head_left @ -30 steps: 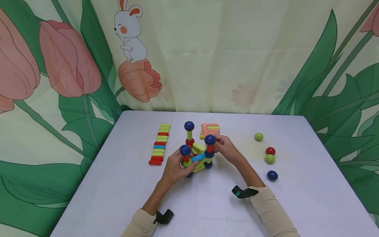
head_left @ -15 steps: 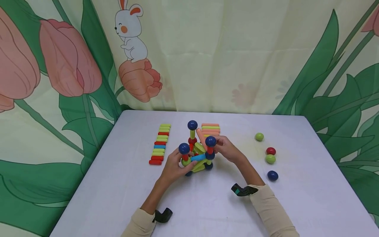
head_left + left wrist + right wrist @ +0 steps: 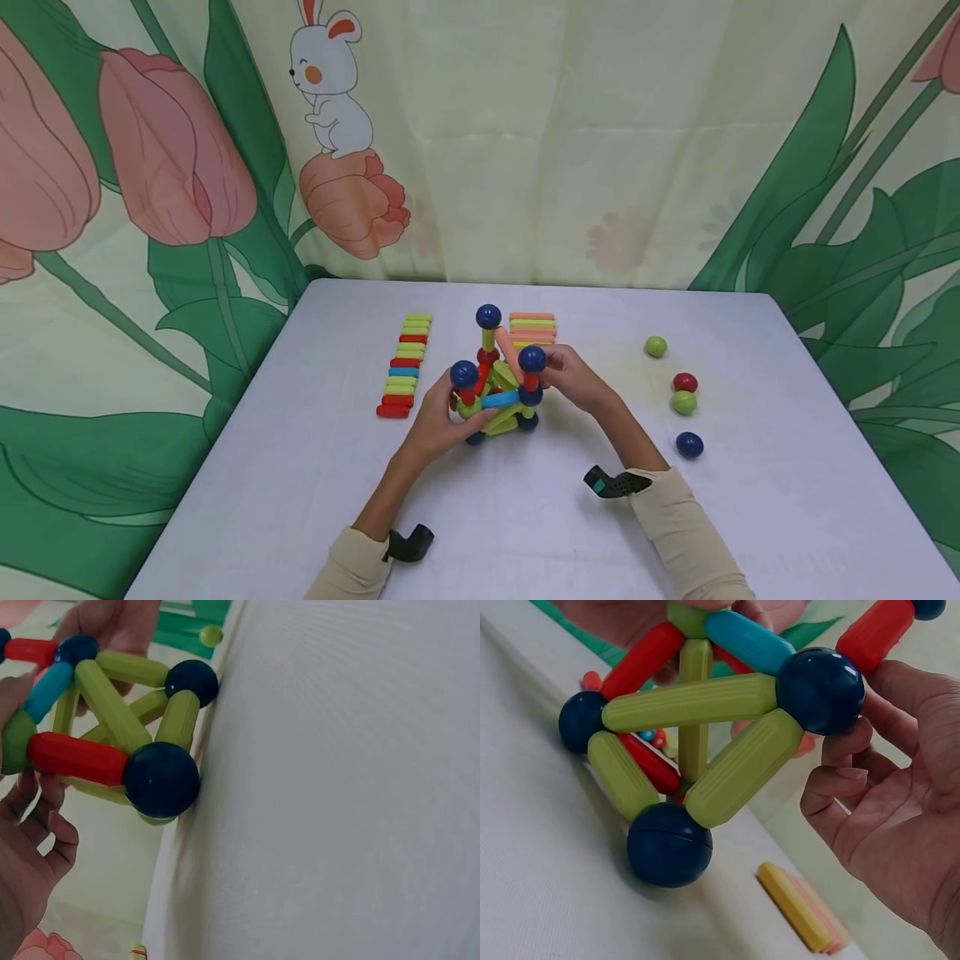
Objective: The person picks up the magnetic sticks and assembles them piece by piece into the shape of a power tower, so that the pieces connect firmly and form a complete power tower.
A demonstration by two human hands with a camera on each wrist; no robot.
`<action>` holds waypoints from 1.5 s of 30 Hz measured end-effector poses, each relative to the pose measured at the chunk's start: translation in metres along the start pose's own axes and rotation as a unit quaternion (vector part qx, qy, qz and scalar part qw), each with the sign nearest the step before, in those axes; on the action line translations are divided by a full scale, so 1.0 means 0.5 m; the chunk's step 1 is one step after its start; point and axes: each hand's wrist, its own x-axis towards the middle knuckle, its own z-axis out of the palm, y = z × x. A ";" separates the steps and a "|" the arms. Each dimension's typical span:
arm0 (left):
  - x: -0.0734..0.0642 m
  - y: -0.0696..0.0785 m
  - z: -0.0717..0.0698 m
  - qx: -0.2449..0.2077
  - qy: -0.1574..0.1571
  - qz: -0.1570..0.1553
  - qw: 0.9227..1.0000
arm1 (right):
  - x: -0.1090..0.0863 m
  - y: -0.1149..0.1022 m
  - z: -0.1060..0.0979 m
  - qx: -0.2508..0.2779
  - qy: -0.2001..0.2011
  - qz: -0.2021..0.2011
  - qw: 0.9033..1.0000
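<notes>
Both hands hold a stick-and-ball building toy point(image 3: 501, 400) above the white table's middle. Lime, red and blue sticks join its dark blue, green and red balls into a frame, and three short towers topped by dark blue balls rise from it. My left hand point(image 3: 435, 427) grips the corner with the green ball point(image 3: 16, 742), thumb by the blue stick. On the other side, my right hand point(image 3: 573, 382) has its fingers curled at the dark blue corner ball point(image 3: 821, 691) beneath a red stick point(image 3: 874, 634). A pink stick point(image 3: 508, 348) slants between the back tower and the right one.
A column of lime, red and blue sticks point(image 3: 406, 372) lies at the left. Behind the toy lies a stack of pink, lime and yellow sticks point(image 3: 533, 317). Loose balls stand at the right: green point(image 3: 656, 346), red point(image 3: 685, 382), another green point(image 3: 683, 402) and dark blue point(image 3: 690, 444).
The pink stick has swung left from upright in front of the stack to a slant by the back tower. The toy has turned slightly, its back tower shifting right and its left tower shifting left.
</notes>
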 end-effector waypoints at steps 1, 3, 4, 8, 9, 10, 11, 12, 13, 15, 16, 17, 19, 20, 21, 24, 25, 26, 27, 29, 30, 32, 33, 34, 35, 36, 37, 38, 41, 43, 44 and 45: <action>0.000 0.000 -0.003 -0.005 -0.006 -0.012 1.000 | 0.000 0.000 0.001 0.000 0.000 0.001 1.000; 0.002 -0.001 -0.010 -0.021 -0.021 -0.028 0.999 | 0.000 -0.002 0.003 -0.002 0.002 0.006 1.000; 0.004 -0.002 -0.015 -0.033 -0.030 -0.029 0.999 | -0.001 -0.003 0.004 -0.004 0.001 0.007 1.000; 0.033 -0.002 -0.040 -0.074 -0.080 0.006 0.994 | -0.001 -0.005 0.005 -0.012 0.001 0.002 1.000; 0.044 -0.001 -0.045 -0.077 -0.095 0.019 0.992 | -0.002 -0.006 0.005 -0.010 0.004 -0.001 1.000; 0.056 0.000 -0.050 -0.080 -0.111 0.034 0.990 | -0.002 -0.006 0.005 -0.008 0.005 -0.005 1.000; 0.068 0.002 -0.053 -0.083 -0.127 0.047 0.987 | -0.002 -0.005 0.005 -0.005 0.008 -0.003 1.000; 0.078 0.004 -0.056 -0.091 -0.142 0.058 0.984 | -0.003 -0.004 0.004 -0.002 0.008 -0.005 1.000; 0.087 0.005 -0.058 -0.098 -0.156 0.068 0.981 | -0.002 -0.002 0.004 0.003 0.005 -0.006 1.000; 0.098 0.008 -0.060 -0.114 -0.178 0.077 0.974 | 0.000 0.005 0.004 0.010 -0.002 -0.011 1.000; 0.099 0.010 -0.061 -0.125 -0.185 0.078 0.972 | 0.002 0.008 0.004 0.012 -0.004 -0.009 1.000; 0.098 0.020 -0.064 -0.133 -0.191 0.074 0.970 | 0.003 0.009 0.005 0.014 -0.006 -0.009 1.000; 0.097 0.019 -0.064 -0.143 -0.196 0.067 0.968 | 0.005 0.011 0.006 0.016 -0.005 -0.010 1.000; 0.096 0.019 -0.064 -0.144 -0.196 0.062 0.968 | 0.006 0.011 0.006 0.016 -0.003 -0.009 1.000; 0.095 0.018 -0.063 -0.144 -0.196 0.058 0.968 | 0.006 0.011 0.005 0.017 -0.002 -0.009 1.000; 0.092 0.004 -0.057 -0.134 -0.194 0.052 0.970 | 0.003 0.013 0.001 0.016 0.006 -0.009 1.000; 0.089 0.002 -0.055 -0.130 -0.194 0.047 0.971 | 0.003 0.016 -0.001 0.014 0.009 -0.009 1.000; 0.085 0.000 -0.054 -0.126 -0.194 0.041 0.972 | 0.002 0.016 -0.002 0.013 0.017 -0.006 1.000; 0.082 -0.002 -0.053 -0.123 -0.195 0.035 0.972 | 0.002 0.019 -0.004 0.010 0.029 -0.002 1.000; 0.076 -0.006 -0.052 -0.116 -0.196 0.025 0.973 | 0.004 0.024 -0.009 -0.004 0.068 0.012 0.998; 0.074 -0.009 -0.053 -0.114 -0.197 0.019 0.974 | 0.006 0.027 -0.012 -0.018 0.091 0.020 0.995; 0.072 -0.012 -0.056 -0.113 -0.200 0.013 0.973 | 0.013 0.035 -0.017 -0.066 0.143 0.039 0.987; 0.072 -0.013 -0.059 -0.117 -0.203 0.010 0.972 | 0.017 0.039 -0.020 -0.104 0.165 0.049 0.980; 0.073 -0.014 -0.061 -0.125 -0.207 0.007 0.970 | 0.021 0.044 -0.023 -0.147 0.183 0.054 0.971; 0.075 -0.017 -0.064 -0.137 -0.213 0.005 0.968 | 0.027 0.048 -0.025 -0.196 0.195 0.056 0.959; 0.077 -0.020 -0.065 -0.153 -0.219 0.001 0.964 | 0.032 0.053 -0.028 -0.246 0.200 0.055 0.947; 0.080 -0.024 -0.066 -0.172 -0.228 -0.002 0.959 | 0.038 0.058 -0.029 -0.292 0.203 0.058 0.933; 0.083 -0.030 -0.066 -0.191 -0.236 -0.008 0.953 | 0.044 0.062 -0.030 -0.335 0.200 0.060 0.919; 0.091 -0.053 -0.063 -0.229 -0.248 -0.027 0.941 | 0.059 0.075 -0.028 -0.416 0.174 0.068 0.890; 0.094 -0.069 -0.062 -0.229 -0.246 -0.031 0.941 | 0.068 0.081 -0.023 -0.447 0.160 0.081 0.876; 0.096 -0.075 -0.063 -0.223 -0.241 -0.032 0.944 | 0.072 0.083 -0.019 -0.459 0.156 0.083 0.871; 0.098 -0.079 -0.063 -0.216 -0.231 -0.036 0.948 | 0.076 0.083 -0.016 -0.468 0.156 0.082 0.866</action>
